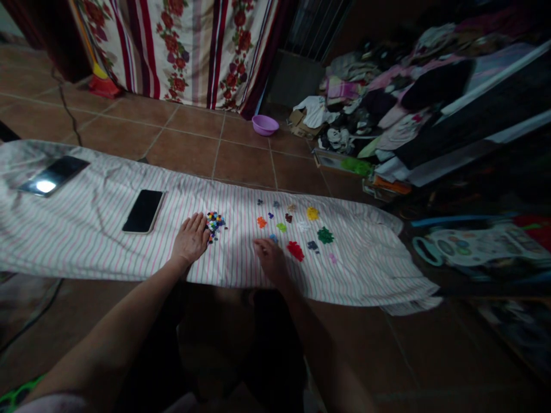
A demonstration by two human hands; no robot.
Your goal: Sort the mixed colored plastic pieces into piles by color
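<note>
While the left hand (191,236) lies flat beside the mixed pieces (214,221) left of frame centre, the right hand (270,255) is curled near the red pieces (295,250), its grip unclear; all seem light, hard, slippery, best pinched singly by their edges.

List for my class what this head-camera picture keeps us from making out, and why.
All in the head view:
- Beneath the left hand: whatever its palm covers is hidden by the hand itself.
- Right hand: too dark and blurred to tell whether it holds anything.
- Blue pile: partly hidden by the right hand.
- Mixed-colour pile: pieces too small to count.
- Green object: cut off at the lower left corner.
</note>
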